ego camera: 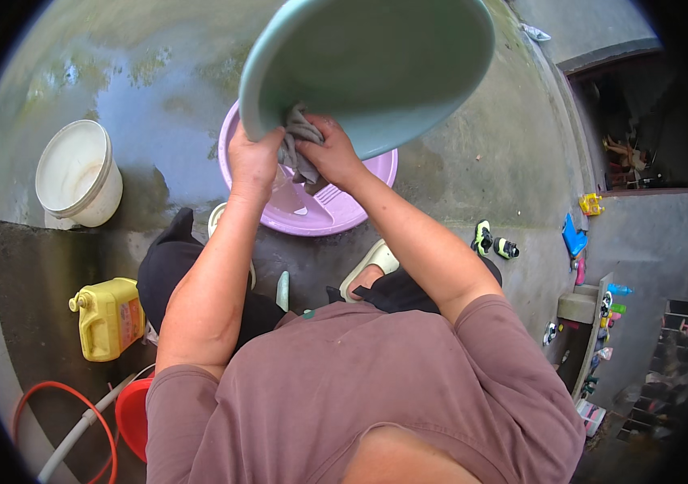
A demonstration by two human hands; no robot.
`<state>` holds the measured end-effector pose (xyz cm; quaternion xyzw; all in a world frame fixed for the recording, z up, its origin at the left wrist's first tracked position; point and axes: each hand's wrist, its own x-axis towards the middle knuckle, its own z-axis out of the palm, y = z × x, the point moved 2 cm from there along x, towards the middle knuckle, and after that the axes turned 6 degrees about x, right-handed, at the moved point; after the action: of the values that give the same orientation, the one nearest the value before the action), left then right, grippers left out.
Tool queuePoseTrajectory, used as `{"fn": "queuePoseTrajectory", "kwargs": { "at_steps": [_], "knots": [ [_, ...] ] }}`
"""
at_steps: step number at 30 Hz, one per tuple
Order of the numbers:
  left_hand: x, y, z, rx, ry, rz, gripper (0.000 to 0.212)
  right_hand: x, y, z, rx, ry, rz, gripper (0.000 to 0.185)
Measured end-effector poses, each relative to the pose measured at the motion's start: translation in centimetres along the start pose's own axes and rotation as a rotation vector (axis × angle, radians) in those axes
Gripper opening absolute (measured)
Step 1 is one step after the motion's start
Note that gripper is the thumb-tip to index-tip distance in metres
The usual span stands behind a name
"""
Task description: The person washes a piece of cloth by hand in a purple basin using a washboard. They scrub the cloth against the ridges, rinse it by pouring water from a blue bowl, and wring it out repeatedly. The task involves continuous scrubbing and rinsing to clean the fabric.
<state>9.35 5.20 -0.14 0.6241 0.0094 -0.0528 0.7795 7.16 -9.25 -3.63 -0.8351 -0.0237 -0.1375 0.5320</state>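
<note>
A large pale green plastic basin (374, 54) is tilted up in front of me, its hollow side facing me. My left hand (254, 156) grips its near rim at the lower left. In my right hand (333, 151) is a bunched grey cloth (300, 142), close to the inside of that rim. Beneath both hands a purple plastic tub (335, 219) with a ribbed washboard part stands on the wet concrete. Some water and a small white patch show inside it. The green basin and my hands hide its far side.
A white bucket (81, 175) stands at the left, with a yellow jerrycan (109, 319) nearer me. A red basin (134, 417), an orange hose (66, 384) and a grey pipe (75, 438) lie lower left. Small shoes (494, 241) sit at the right, before a cluttered bench (592, 339).
</note>
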Motion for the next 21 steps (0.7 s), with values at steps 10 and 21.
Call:
{"fn": "queuePoseTrajectory", "kwargs": {
  "at_steps": [10, 21],
  "knots": [
    [0.4, 0.1, -0.2, 0.245, -0.037, 0.195, 0.049, 2.9, 1.4, -11.9, -1.297, -0.042, -0.118, 0.023],
    [-0.4, 1.2, 0.9, 0.148, -0.067, 0.199, 0.040, 4.8, 1.8, -8.8, -1.114, 0.227, -0.191, 0.037]
  ]
}}
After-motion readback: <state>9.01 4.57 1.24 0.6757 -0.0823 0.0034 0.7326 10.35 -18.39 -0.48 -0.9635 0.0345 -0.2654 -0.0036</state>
